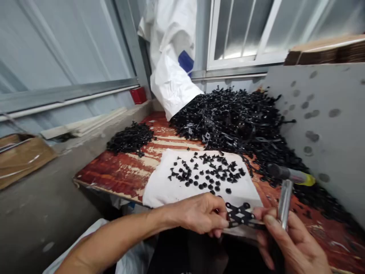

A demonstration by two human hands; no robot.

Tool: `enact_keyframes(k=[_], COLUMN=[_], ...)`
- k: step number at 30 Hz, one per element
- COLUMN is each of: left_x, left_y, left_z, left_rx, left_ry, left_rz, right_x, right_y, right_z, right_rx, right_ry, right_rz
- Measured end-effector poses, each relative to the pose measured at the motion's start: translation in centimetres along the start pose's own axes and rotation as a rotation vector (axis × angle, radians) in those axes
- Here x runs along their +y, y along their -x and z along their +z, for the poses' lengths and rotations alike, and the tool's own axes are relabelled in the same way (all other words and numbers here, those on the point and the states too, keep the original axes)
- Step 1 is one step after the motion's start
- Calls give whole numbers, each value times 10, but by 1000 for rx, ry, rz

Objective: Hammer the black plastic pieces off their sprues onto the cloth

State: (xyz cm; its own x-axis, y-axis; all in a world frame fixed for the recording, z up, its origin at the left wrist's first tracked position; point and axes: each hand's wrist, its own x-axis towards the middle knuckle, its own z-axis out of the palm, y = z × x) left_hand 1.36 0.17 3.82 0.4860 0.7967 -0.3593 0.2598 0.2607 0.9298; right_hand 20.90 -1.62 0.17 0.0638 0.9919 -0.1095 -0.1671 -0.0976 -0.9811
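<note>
My left hand [199, 215] pinches a black plastic sprue frame [241, 215] at the near edge of the table. My right hand [288, 243] holds the other end of the frame and also grips a metal tool [284, 203] that stands up between its fingers. Just beyond lies a white cloth [165, 186] scattered with several small black plastic pieces [208, 173]. A hammer [291, 174] with a yellow-tipped handle rests on the table to the right of the cloth.
A large heap of black plastic frames [234, 118] fills the back right of the worn red table [119, 171]; a smaller black pile [131, 137] sits at back left. A white sack [171, 64] leans at the far corner. A grey board [327, 125] walls the right side.
</note>
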Motion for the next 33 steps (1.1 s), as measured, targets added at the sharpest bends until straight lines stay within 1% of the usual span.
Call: enact_keyframes(k=[2,4,6,8,10,13,15,17,20,23,25,29,33], left_x=[-17,-29,-34,-35,-35,-33,-32,-31,-28,-26,-24,-22,-20], left_y=[9,17,25,30,32,27,21,16,11,6,2,-8,-14], left_z=[8,12,12,11,13,21,27,26,15,1,-4,-6,-5], left_rx=[55,69,64,103,154,266,335,377,389,364,350,343,331], left_ry=[136,246,289,272,291,379,416,412,325,201,151,143,145], left_rz=[40,66,27,12,38,43,8,-24,-42,-65,-88,-148,-165], right_x=[4,16,30,41,44,38,34,33,36,40,43,48,55], right_y=[13,25,32,36,39,43,45,47,47,44,42,39,39], right_z=[10,18,22,25,26,30,32,31,24,14,8,-1,-7], right_rx=[-25,-34,-81,-140,-148,-191,-228,-273,-290,-226,-186,-155,-140], right_ry=[-34,-63,-82,-80,-50,-22,-19,8,56,50,46,31,-19], right_rz=[16,21,31,11,-3,-13,-5,6,6,38,57,59,71])
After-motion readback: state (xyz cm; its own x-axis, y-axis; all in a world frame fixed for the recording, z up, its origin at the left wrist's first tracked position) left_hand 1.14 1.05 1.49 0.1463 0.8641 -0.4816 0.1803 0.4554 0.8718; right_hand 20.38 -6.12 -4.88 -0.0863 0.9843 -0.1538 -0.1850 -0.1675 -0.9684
